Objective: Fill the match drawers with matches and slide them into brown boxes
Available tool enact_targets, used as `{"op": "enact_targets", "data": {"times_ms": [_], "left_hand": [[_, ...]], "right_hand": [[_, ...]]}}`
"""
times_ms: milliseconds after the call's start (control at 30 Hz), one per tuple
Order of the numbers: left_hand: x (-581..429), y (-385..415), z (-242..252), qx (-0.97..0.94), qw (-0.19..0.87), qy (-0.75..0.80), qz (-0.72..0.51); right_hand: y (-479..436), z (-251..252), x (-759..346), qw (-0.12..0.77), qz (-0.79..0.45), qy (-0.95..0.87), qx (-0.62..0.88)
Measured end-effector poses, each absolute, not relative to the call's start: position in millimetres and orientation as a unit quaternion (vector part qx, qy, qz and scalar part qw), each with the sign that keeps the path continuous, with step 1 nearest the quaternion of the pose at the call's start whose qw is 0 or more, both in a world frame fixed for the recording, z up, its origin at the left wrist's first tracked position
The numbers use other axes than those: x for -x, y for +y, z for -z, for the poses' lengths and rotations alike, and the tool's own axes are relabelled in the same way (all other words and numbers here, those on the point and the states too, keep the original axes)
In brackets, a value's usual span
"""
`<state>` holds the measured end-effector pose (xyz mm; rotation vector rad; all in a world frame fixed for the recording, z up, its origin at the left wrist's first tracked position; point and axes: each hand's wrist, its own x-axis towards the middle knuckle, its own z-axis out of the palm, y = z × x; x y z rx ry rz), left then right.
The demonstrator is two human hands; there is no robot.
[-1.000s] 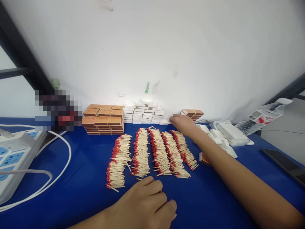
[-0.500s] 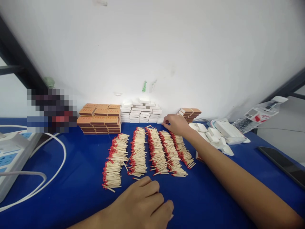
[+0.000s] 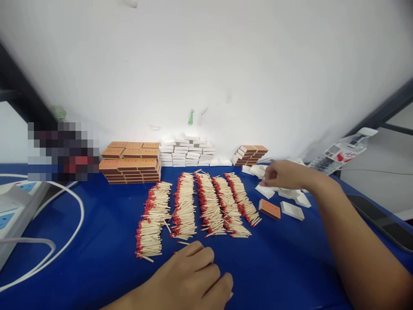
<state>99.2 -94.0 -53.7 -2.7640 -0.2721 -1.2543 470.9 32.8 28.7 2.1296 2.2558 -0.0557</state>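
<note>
Several rows of red-tipped matches [image 3: 196, 204] lie on the blue table cover [image 3: 106, 241]. My left hand [image 3: 193, 280] rests knuckles-up on the cover just in front of the matches, fingers curled, with nothing visible in it. My right hand [image 3: 285, 174] hovers over a scatter of white inner trays [image 3: 292, 209] right of the matches, fingers bent in a loose pinch; whether it holds a tray is hidden. An orange matchbox sleeve [image 3: 269, 208] lies flat beside the rightmost match row.
Against the wall stand a stack of orange matchboxes [image 3: 130, 165], a stack of white trays [image 3: 185, 151] and a smaller orange stack [image 3: 250, 154]. A white power strip [image 3: 16, 206] with cables sits left. A plastic bottle [image 3: 342, 151] and dark phone [image 3: 380, 221] lie right.
My right hand has pulled back from the white tray stack at the wall and moved right, over the loose trays. My left hand has stayed put.
</note>
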Motion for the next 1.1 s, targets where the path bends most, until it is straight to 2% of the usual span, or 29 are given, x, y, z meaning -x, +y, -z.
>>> {"op": "enact_targets", "data": {"times_ms": [100, 267, 467, 633, 833, 1000, 1100], "left_hand": [[-99.9, -93.5, 54.2, 0.907, 0.047, -0.089, 0.408], [-99.0, -94.0, 53.8, 0.912, 0.048, -0.093, 0.397], [-98.6, -92.9, 55.1, 0.910, 0.046, -0.093, 0.401], [-99.2, -91.0, 56.3, 0.908, 0.050, -0.090, 0.406], [-97.9, -89.3, 56.2, 0.903, 0.075, -0.087, 0.413], [-97.6, -88.7, 53.7, 0.903, 0.072, -0.087, 0.415], [-98.6, -89.4, 52.7, 0.901, 0.066, -0.089, 0.420]], "right_hand": [[13.3, -19.7, -486.3, 0.068, 0.108, 0.696, -0.706], [10.7, -10.0, -475.1, 0.054, 0.133, 0.720, -0.678], [43.4, -24.2, -439.0, -0.065, -0.004, 0.782, -0.620], [85.5, -18.7, -394.9, -0.056, -0.078, 0.822, -0.561], [105.1, -3.0, -373.4, -0.052, -0.075, 0.834, -0.545], [90.7, -16.1, -392.8, -0.150, -0.031, 0.812, -0.563], [73.2, -25.9, -423.3, -0.145, 0.020, 0.786, -0.600]]}}
